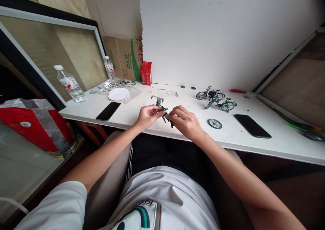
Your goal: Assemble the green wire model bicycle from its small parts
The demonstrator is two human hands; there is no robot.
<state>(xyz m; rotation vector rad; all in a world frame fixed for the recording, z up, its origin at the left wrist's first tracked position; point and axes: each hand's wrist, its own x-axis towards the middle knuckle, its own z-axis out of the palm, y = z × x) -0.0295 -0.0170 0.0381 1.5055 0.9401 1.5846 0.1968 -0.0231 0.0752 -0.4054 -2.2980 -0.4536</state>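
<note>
So, a little green bike frame is being held up between both hands, right over the near edge of the white table, handlebars pointing to the far left. It's pinched by the left hand, thumb and fingers closed narrow around the middle. The right hand is bunched narrow too, fingertips at the near right end of the frame. Whether some tiny extra bit is tucked in those right fingers can't be told, since the view is blocked by the knuckles.

For fiddly two-handed stuff like this, the thicker tubes are probably best gripped, with the thin handlebars left alone, as they'd likely be bent or snapped pretty easily. One hand should be used as the clamp and the other for the fine nudging; if both are pushed at once, the frame could get twisted. Wrists could be rested on the table edge for less wobble, and the work shifted a bit farther in, so anything dropped gets caught by the tabletop and not lost on the floor.

The loose wheel lies flat to the right, within easy reach, with the green bike and black bike parked farther back, handy to be compared against.
</note>
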